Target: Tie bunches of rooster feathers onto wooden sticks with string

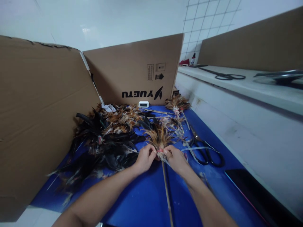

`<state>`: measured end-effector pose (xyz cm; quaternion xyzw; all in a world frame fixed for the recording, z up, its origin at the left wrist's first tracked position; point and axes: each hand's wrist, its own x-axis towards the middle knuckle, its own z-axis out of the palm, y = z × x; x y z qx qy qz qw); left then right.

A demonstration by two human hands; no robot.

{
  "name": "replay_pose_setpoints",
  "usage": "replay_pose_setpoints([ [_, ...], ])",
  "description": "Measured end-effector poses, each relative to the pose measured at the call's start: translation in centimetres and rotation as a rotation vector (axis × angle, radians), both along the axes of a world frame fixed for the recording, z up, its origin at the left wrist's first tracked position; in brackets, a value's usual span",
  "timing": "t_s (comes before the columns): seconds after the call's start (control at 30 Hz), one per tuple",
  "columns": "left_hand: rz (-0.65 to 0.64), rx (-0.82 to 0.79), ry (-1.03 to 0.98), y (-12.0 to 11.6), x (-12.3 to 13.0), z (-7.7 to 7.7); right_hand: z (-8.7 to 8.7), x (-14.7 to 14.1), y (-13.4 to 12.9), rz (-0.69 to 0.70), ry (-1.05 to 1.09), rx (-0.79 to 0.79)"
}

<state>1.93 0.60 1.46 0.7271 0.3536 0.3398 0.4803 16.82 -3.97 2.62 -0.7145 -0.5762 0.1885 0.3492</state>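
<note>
A bundle of brown feathers (159,135) sits on a thin bamboo stick (167,195), like a feather duster, with its stick pointing toward me. Red string (160,150) circles the base of the feathers. On one side of the bundle my left hand (145,158) pinches the string between thumb and fingers. My right hand (177,158) pinches it on the opposite side. Both hands are closed. A flat, pale strip (197,148) runs off to the right of my right hand, across the scissors.
Black feathers (113,154) and brown feathers (125,116) lie heaped at left on the blue table (139,201). Black-handled scissors (205,153) lie at right. Cardboard walls (132,72) bound the back and left. A small white display device (143,104) stands behind, and a ledge (260,85) runs along the right.
</note>
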Motion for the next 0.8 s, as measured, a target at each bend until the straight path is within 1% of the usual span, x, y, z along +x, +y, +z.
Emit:
replay_pose_setpoints([
  [0.17,-0.013,0.066,-0.047,-0.5,-0.1,0.5,-0.4,-0.2,0.0,-0.018,0.146,0.03],
  [0.37,-0.008,0.037,-0.201,-1.0,0.1,1.4,0.5,-1.1,-0.3,-0.069,0.134,0.166],
  [0.47,0.0,-0.013,-0.301,-1.3,0.3,1.7,1.1,-1.5,-0.5,-0.053,0.159,0.231],
  [0.6,0.025,-0.155,-0.446,-1.8,0.8,2.1,1.7,-2.0,-0.9,-0.05,0.203,0.298],
  [0.67,0.052,-0.217,-0.488,-2.0,1.0,2.4,1.9,-2.2,-1.1,-0.063,0.202,0.326],
  [0.8,0.073,-0.285,-0.551,-2.4,1.0,2.8,2.1,-2.5,-1.3,-0.067,0.173,0.37],
])
